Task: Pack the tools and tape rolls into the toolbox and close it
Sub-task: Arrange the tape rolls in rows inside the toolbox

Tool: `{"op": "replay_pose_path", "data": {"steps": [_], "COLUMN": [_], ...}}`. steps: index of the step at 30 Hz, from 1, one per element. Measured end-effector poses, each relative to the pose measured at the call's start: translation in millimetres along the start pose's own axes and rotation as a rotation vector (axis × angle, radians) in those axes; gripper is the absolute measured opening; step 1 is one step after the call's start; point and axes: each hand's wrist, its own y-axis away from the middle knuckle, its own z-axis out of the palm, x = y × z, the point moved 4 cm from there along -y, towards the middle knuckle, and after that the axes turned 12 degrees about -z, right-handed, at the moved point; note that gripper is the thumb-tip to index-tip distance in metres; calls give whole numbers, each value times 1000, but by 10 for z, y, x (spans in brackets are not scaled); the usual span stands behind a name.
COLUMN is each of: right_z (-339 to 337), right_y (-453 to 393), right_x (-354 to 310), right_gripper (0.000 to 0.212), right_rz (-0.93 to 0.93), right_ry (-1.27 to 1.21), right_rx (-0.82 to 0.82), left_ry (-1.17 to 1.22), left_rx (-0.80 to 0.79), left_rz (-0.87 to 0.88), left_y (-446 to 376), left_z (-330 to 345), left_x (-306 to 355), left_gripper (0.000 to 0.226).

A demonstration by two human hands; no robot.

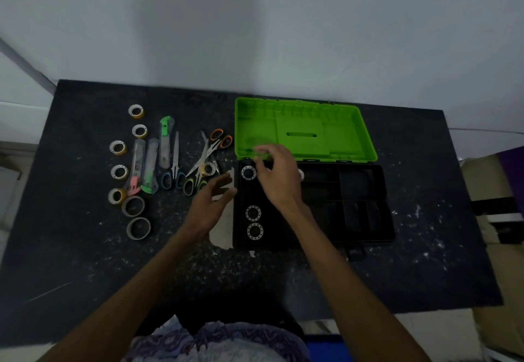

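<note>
The toolbox stands open: its green lid [303, 132] is tilted back and its black base [365, 200] is in front. Three tape rolls [253, 213] lie in the base's left compartment, and a fourth shows partly behind my right hand. My right hand [276, 176] hovers over the back left of the base with relaxed fingers, holding nothing. My left hand [211, 201] is spread above the table just left of the toolbox, holding nothing. Several more tape rolls [119, 171], three utility knives [166, 140] and three pairs of scissors [174, 163] lie on the table's left half.
The dark speckled table [425, 248] backs onto a pale wall. One small tape roll [208, 169] sits on the green-handled scissors near my left hand. A pale patch [222, 231] marks the surface beside the toolbox's left edge. Cardboard boxes [482, 180] stand off the right edge.
</note>
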Motion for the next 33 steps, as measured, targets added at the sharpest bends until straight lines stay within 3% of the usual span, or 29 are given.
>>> {"op": "replay_pose_path", "data": {"steps": [3,8,14,20,26,30,33], "right_z": [318,679,728,731,742,719,669], "right_y": [-189,-291,-250,-232,-243,-252,-242], "right_x": [-132,-97,-51,-71,-77,-58,-51], "right_gripper": [31,44,39,37,36,38,40], "right_rz": [-108,-143,-170,-173,-159,-141,-111], "right_ry": [98,273,292,297,287,236,62], "right_rx": [-68,-144,-99,-77,-76,-99,-127], "left_ry": [-81,-253,-550,-856,-1094,-1020,-527], "left_rx": [108,222,343,328,405,511,542], "left_rz": [23,44,163,189,191,249,198], "left_y": [-5,-145,-375,-545,-612,-528,-367], "left_z": [-245,-616,-769,-589,-474,-512,-550], "left_x": [-29,-82,64,161,202,186,245], "left_gripper": [31,22,35,49,41,37,35]}}
